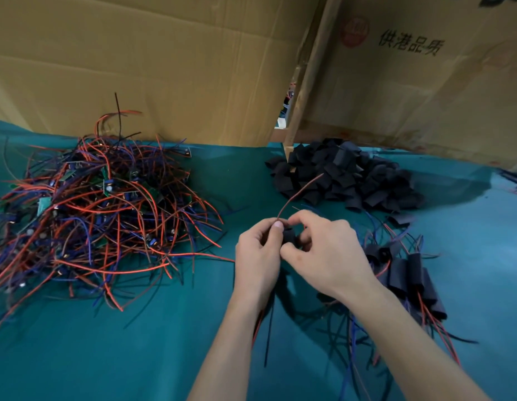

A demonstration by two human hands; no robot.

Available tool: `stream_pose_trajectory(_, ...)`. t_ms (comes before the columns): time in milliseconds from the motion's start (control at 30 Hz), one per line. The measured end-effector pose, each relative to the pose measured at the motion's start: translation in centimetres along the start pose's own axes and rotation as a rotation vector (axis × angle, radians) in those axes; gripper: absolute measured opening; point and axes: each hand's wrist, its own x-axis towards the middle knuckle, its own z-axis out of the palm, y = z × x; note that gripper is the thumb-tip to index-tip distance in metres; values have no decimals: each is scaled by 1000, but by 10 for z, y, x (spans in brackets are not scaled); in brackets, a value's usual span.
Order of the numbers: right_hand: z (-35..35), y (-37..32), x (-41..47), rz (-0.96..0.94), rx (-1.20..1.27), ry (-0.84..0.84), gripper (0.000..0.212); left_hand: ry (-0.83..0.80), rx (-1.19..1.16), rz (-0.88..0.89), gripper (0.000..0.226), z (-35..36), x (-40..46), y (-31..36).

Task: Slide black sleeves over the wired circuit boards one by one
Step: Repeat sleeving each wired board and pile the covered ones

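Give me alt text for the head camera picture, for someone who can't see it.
Two hands, left hand and right hand, hold a black sleeve with wires between them above a teal cloth. A tangle of wired circuit boards lies to the left, a pile of empty sleeves behind, finished sleeved boards to the right, and cardboard walls at the back.

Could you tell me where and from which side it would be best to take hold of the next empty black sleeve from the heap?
Probably by the flat sides of a sleeve at the near edge of the heap of black sleeves, pinched from above. Those lie loose on the green cloth, flattened, nearest the right hand, with none stacked on them.
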Motion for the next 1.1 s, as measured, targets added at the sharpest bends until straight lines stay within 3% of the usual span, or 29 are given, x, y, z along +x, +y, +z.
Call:
stream_pose_trajectory(200,-1,11,1,-66,61,-3,21,-9,67,2,22,1,0,2)
stream_pose_trajectory(300,-6,14,0,-37,119,33,20,-39,-28,-42,23,2,-3,4)
stream_pose_trajectory(367,-18,21,4,63,355,137,19,-29,-115,-88,23,4,-2,3)
stream_pose_trajectory(467,-44,33,11,202,848,475,18,-19,-157,-104,23,6,-2,1)
stream_pose_trajectory(567,-50,29,15,140,943,618,21,-27,-159,-92,24,5,-2,0)
stream_pose_trajectory(767,-18,13,22,117,862,549,23,-46,-166,-63,22,5,-3,0)
stream_pose_trajectory(933,13,8,16,182,736,346,30,-98,-168,-26,24,4,-3,1)
stream_pose_trajectory(1100,31,11,11,201,702,289,14,-181,-195,-54,41,2,-1,4)
